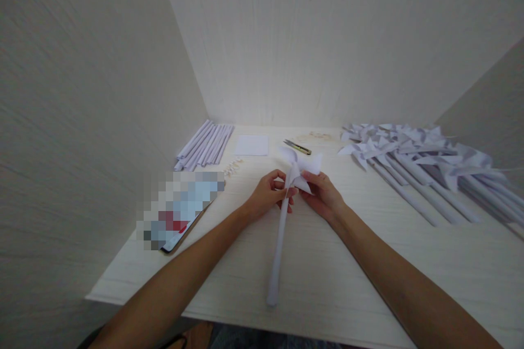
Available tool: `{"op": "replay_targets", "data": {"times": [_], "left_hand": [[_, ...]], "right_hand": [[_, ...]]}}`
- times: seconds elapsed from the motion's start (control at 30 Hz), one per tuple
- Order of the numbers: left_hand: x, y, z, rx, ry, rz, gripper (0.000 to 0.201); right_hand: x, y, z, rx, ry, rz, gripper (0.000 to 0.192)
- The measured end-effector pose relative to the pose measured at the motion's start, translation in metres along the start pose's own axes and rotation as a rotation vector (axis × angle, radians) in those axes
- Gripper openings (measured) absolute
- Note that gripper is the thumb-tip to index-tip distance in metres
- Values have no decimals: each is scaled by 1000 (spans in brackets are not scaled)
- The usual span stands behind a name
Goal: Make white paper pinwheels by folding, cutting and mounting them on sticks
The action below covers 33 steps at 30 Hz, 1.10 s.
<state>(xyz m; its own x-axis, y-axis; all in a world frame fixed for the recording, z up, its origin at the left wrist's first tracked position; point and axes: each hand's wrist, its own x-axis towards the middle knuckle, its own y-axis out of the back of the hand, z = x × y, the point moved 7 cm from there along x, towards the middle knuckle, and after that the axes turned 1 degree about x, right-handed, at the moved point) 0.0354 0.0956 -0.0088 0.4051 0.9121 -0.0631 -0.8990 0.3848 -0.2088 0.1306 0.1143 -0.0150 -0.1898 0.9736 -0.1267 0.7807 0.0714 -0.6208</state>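
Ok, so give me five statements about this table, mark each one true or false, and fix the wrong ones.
1. The left hand holds the stick of a white paper pinwheel. True.
2. The snips are in the right hand. False: they lie on the table, beyond the hands, and the right hand is at the pinwheel's blades.
3. The bundle of rolled paper sticks lies left of the flat white sheet. True.
4. The phone lies by the right forearm. False: it lies on the left, nearer than the bundle.
5. A pile of pinwheels lies on the right. True.
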Motion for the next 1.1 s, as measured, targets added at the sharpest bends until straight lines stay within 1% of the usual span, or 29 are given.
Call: {"op": "replay_targets", "data": {"times": [0.27,0.63,1.1], "left_hand": [[0,2,-1,29,-4,11,38],[-2,6,0,124,2,85,40],[-3,6,0,142,1,80,39]], "right_hand": [[0,1,0,-30,6,15,13],[1,2,0,-57,-15,13,14],[0,1,1,-53,-33,33,15]]}}
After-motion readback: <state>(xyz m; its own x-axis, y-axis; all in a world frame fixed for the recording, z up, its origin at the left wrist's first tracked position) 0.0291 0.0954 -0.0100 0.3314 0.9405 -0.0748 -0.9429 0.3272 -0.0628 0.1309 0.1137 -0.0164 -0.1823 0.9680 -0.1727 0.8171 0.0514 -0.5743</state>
